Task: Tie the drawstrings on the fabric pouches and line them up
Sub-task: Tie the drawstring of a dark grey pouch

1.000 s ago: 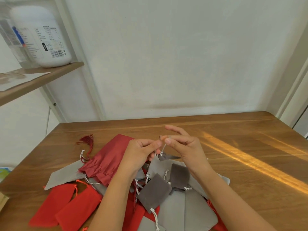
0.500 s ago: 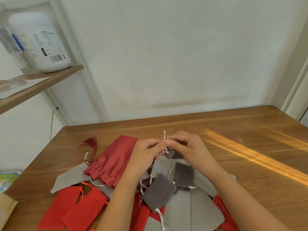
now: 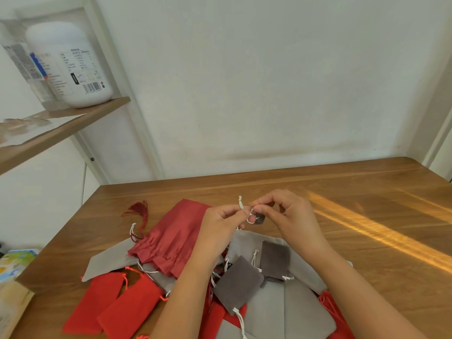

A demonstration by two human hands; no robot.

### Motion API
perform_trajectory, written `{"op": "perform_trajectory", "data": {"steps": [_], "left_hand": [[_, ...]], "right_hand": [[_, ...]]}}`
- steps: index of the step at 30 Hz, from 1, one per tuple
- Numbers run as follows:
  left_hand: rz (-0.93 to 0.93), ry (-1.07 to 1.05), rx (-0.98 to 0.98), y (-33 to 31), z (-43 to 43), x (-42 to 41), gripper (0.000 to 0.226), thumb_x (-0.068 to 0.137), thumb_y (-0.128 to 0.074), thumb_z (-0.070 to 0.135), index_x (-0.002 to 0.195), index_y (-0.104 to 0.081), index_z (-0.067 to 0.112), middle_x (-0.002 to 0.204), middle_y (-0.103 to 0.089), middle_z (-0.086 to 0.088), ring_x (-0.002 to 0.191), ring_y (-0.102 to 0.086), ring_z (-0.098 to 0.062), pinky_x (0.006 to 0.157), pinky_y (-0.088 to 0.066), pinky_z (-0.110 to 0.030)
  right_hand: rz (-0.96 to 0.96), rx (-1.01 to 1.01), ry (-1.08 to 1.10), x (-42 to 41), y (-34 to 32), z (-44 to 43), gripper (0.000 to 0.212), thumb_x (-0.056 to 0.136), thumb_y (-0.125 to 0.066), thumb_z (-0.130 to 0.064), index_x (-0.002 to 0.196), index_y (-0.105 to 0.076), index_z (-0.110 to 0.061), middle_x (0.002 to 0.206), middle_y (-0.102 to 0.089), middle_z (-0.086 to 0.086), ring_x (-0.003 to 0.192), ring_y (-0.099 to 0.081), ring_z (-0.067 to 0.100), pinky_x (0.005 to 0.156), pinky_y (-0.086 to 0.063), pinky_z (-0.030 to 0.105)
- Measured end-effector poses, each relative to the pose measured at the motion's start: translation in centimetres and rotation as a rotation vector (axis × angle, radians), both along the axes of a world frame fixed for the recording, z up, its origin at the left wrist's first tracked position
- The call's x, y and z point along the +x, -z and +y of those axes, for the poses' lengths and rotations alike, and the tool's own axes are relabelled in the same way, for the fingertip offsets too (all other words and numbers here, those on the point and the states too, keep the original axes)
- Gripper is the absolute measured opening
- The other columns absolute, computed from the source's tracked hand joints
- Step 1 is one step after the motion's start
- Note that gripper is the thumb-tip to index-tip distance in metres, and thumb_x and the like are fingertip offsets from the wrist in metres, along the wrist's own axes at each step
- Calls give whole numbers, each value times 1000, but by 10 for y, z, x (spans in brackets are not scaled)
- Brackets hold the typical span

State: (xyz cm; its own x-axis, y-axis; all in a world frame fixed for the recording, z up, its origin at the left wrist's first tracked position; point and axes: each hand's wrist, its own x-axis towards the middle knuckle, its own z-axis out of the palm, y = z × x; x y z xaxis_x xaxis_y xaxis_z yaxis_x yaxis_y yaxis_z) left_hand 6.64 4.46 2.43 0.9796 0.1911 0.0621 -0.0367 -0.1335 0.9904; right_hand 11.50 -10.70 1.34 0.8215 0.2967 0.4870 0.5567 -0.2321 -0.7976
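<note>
— Head view: both hands are pinching. The left hand (image 3: 220, 221) nips the white drawstring (image 3: 241, 203) at its loop, and the right hand (image 3: 291, 214) nips it just beside. The small grey pouch (image 3: 259, 218) dangles between them, mostly hidden.
— What's the risk?
— That short free end above the left fingers could slip through, I reckon, and loosen the knot. The heap of pouches (image 3: 269, 307) under the wrists might snag too.
</note>
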Motion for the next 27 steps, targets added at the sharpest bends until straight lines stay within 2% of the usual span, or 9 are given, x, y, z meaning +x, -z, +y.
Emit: {"op": "perform_trajectory", "data": {"steps": [4, 7, 10, 13, 16, 20, 25, 27], "left_hand": [[110, -21, -78, 2, 9, 3, 16, 89, -62, 10, 86, -77, 12, 64, -67, 9, 52, -49, 3, 60, -39, -16], [153, 42, -140, 3, 9, 3, 15, 91, -60, 10, 92, -75, 11, 79, -74, 2, 60, -56, 1, 60, -40, -16], [165, 109, -269, 5, 8, 3, 15, 93, -57, 9, 96, -72, 8, 88, -75, -5, 72, -67, -6, 62, -46, -15], [150, 149, -308, 4, 10, 3, 17, 88, -62, 3, 103, -69, 5, 96, -74, -10, 81, -69, -11, 68, -50, -17], [99, 146, -216, 3, 8, 1, 30, 76, -73, 1, 106, -68, 4, 94, -74, -10, 83, -70, -13, 71, -51, -17], [-26, 19, -35, 4, 1, 2, 26, 68, -81, 4, 92, -73, 7, 79, -74, -9, 71, -69, -13, 68, -54, -21], [-98, 71, 144, 6, 1, 2, 18, 70, -82, 8, 85, -76, 15, 71, -72, 3, 66, -63, -4, 67, -49, -17], [-102, 102, 155, 7, 0, 1, 15, 74, -79, 8, 84, -78, 18, 75, -74, 5, 71, -66, -5, 70, -49, -18]], "right_hand": [[159, 118, -77, -5, 1, 3, 7, 88, -66, -10, 83, -68, -16, 84, -73, -8, 81, -68, 2, 77, -51, 17], [230, 201, -104, -4, 1, 4, 6, 90, -63, -7, 89, -66, -12, 82, -75, -1, 78, -70, 8, 73, -51, 17], [309, 297, -110, -3, -1, 5, 5, 91, -62, -5, 92, -66, -8, 83, -75, 5, 78, -71, 20, 70, -55, 22], [376, 391, -116, -1, -4, 4, 5, 90, -61, -4, 93, -64, -1, 81, -75, 8, 73, -72, 18, 66, -55, 22], [418, 431, -126, -3, -6, 5, 5, 89, -61, -2, 92, -64, 0, 77, -75, 8, 69, -71, 16, 63, -56, 21], [444, 435, -144, -5, -6, 8, 4, 88, -63, -2, 89, -66, -3, 73, -73, 9, 67, -69, 17, 63, -56, 22], [451, 431, -137, -5, -6, 7, 4, 85, -66, -1, 84, -69, -5, 68, -71, 6, 61, -67, 15, 59, -56, 23], [405, 382, -100, -4, -6, 6, 3, 82, -70, -4, 83, -71, -7, 70, -71, 1, 58, -64, 11, 55, -52, 20]]}}
